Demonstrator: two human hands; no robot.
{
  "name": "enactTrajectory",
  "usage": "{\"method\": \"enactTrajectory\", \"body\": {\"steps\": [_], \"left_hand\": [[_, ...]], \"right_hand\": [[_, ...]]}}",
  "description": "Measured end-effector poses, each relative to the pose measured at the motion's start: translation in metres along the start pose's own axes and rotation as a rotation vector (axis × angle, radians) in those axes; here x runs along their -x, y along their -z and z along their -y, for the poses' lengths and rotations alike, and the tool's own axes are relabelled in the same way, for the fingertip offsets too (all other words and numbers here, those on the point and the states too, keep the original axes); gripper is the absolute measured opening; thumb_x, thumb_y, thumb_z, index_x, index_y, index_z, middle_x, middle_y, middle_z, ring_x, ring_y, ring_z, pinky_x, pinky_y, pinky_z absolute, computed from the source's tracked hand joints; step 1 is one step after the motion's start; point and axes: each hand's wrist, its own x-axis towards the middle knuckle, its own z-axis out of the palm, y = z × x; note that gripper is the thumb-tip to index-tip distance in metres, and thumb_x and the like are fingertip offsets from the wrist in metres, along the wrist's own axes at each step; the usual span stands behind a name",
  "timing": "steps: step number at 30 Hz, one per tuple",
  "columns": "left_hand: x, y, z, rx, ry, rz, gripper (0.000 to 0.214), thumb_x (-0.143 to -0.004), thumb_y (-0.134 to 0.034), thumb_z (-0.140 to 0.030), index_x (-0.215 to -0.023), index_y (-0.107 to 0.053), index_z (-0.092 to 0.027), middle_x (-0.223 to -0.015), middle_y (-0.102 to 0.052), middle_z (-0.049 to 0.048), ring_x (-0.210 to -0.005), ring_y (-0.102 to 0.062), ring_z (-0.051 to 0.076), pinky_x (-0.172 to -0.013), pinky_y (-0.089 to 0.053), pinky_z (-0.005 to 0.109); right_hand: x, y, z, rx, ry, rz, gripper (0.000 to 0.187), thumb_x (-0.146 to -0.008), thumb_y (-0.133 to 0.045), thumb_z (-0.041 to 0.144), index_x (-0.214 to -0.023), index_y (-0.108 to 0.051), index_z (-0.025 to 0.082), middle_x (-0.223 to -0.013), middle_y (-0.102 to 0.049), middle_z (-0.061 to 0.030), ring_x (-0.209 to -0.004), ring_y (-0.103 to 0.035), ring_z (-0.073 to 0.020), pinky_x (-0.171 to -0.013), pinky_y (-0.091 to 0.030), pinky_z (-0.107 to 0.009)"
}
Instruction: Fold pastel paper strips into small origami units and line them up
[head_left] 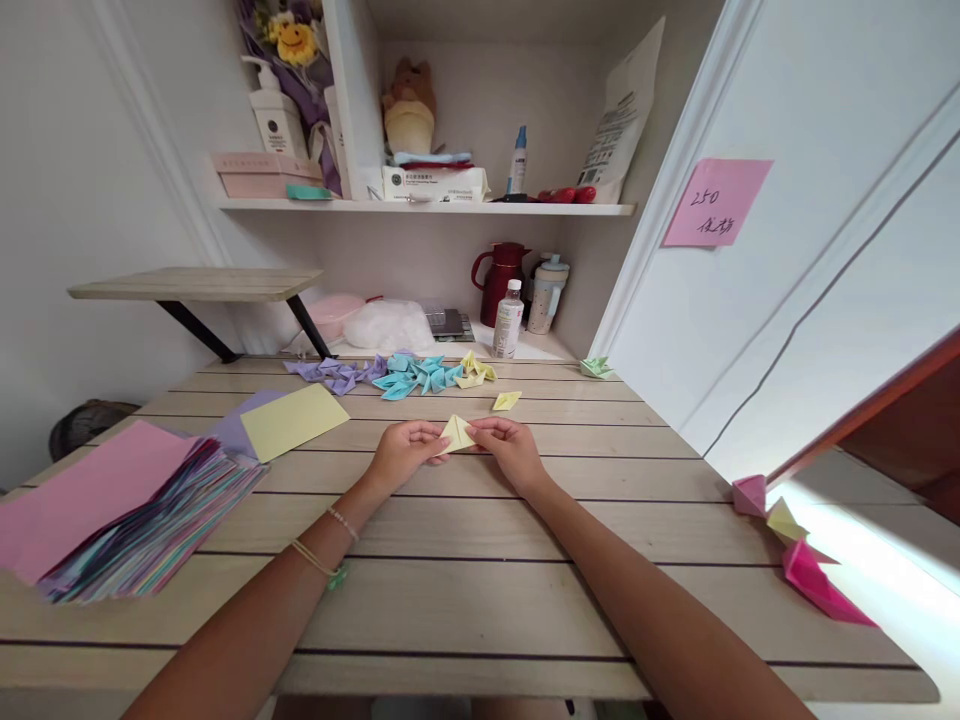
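Note:
Between my two hands is a small folded piece of pale yellow paper (457, 434), pointed at the top. My left hand (407, 450) pinches its left side with thumb and fingers. On the right side, my right hand (511, 449) grips it the same way. Just beyond lies a folded yellow paper piece (507, 401). Farther back sit several folded pieces in a row: purple ones (341, 375), blue ones (416, 376) and yellow ones (474, 371).
A thick stack of coloured paper (150, 500) lies at the left, with a yellow sheet (295, 420) beside it. Folded paper boats (821, 580) rest along the right edge. A green folded piece (597, 368), a bottle (508, 322) and a red jug (501, 280) stand at the back.

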Motion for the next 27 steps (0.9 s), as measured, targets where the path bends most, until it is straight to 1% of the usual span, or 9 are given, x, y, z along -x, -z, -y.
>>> {"method": "enactTrajectory", "body": {"steps": [2,4,6,12,16,19,22,25,27], "left_hand": [[0.0004,-0.0009,0.0020,-0.006,0.000,0.041,0.036,-0.056,-0.075,-0.034,-0.079,-0.062,-0.009,-0.066,-0.068,0.0079,-0.057,-0.065,0.018,-0.056,-0.051,0.028],[0.0014,-0.0024,0.0030,-0.008,-0.006,0.100,0.036,-0.057,-0.074,-0.034,-0.081,-0.063,-0.009,-0.071,-0.069,0.0087,-0.061,-0.065,0.018,-0.059,-0.051,0.028],[0.0026,-0.0040,0.0027,-0.018,-0.006,0.133,0.036,-0.059,-0.073,-0.035,-0.082,-0.064,-0.010,-0.076,-0.069,0.0093,-0.065,-0.065,0.018,-0.062,-0.051,0.028],[0.0032,-0.0046,-0.0003,-0.050,0.035,0.068,0.027,-0.063,-0.070,-0.036,-0.072,-0.066,-0.011,-0.067,-0.068,0.0058,-0.059,-0.061,0.014,-0.053,-0.046,0.021],[0.0021,-0.0038,0.0011,0.002,0.032,0.032,0.029,-0.062,-0.070,-0.037,-0.073,-0.067,-0.011,-0.071,-0.068,0.0060,-0.063,-0.062,0.015,-0.058,-0.047,0.024],[0.0019,-0.0038,0.0029,0.021,0.012,-0.003,0.032,-0.061,-0.070,-0.039,-0.077,-0.068,-0.011,-0.071,-0.068,0.0059,-0.064,-0.062,0.016,-0.060,-0.048,0.026],[0.0021,-0.0044,0.0039,-0.016,-0.032,-0.032,0.033,-0.060,-0.070,-0.040,-0.077,-0.069,-0.011,-0.068,-0.068,0.0057,-0.064,-0.062,0.018,-0.059,-0.047,0.026],[0.0018,-0.0041,0.0035,-0.068,-0.084,-0.056,0.031,-0.060,-0.070,-0.040,-0.073,-0.069,-0.012,-0.066,-0.068,0.0058,-0.063,-0.062,0.017,-0.057,-0.046,0.024],[0.0012,-0.0030,0.0026,-0.100,-0.119,-0.060,0.029,-0.062,-0.069,-0.039,-0.071,-0.069,-0.012,-0.067,-0.068,0.0060,-0.063,-0.061,0.017,-0.056,-0.045,0.023]], "right_hand": [[0.0002,0.0004,-0.0008,0.021,-0.008,0.023,0.027,-0.058,-0.074,0.038,-0.074,-0.068,0.017,-0.066,-0.068,-0.0029,-0.058,-0.061,-0.0139,-0.061,-0.050,-0.027],[0.0011,0.0001,-0.0007,0.046,-0.017,0.065,0.026,-0.057,-0.075,0.036,-0.073,-0.069,0.017,-0.064,-0.067,-0.0025,-0.056,-0.060,-0.0136,-0.059,-0.050,-0.026],[0.0022,-0.0006,0.0000,0.058,-0.024,0.110,0.026,-0.056,-0.075,0.036,-0.072,-0.069,0.017,-0.064,-0.067,-0.0022,-0.057,-0.060,-0.0142,-0.059,-0.050,-0.027],[0.0026,-0.0023,0.0011,0.081,-0.041,0.153,0.028,-0.056,-0.074,0.037,-0.075,-0.069,0.016,-0.062,-0.066,-0.0008,-0.055,-0.059,-0.0133,-0.059,-0.050,-0.027],[0.0021,-0.0023,0.0007,0.032,-0.059,0.160,0.039,-0.057,-0.074,0.035,-0.091,-0.065,0.017,-0.060,-0.063,0.0015,-0.057,-0.058,-0.0120,-0.060,-0.048,-0.025],[0.0026,-0.0021,0.0008,0.064,-0.060,0.178,0.049,-0.054,-0.077,0.032,-0.098,-0.062,0.017,-0.056,-0.060,0.0039,-0.051,-0.054,-0.0097,-0.053,-0.044,-0.022],[0.0031,-0.0022,0.0006,0.103,-0.044,0.174,0.051,-0.051,-0.078,0.029,-0.098,-0.061,0.017,-0.052,-0.057,0.0060,-0.045,-0.048,-0.0074,-0.046,-0.038,-0.020],[0.0031,-0.0032,0.0006,0.098,-0.025,0.120,0.047,-0.050,-0.078,0.029,-0.093,-0.061,0.017,-0.053,-0.058,0.0058,-0.046,-0.049,-0.0078,-0.046,-0.038,-0.020],[0.0029,-0.0044,0.0010,0.088,-0.041,0.094,0.045,-0.050,-0.079,0.029,-0.091,-0.061,0.017,-0.052,-0.058,0.0054,-0.046,-0.050,-0.0086,-0.047,-0.040,-0.020]]}}
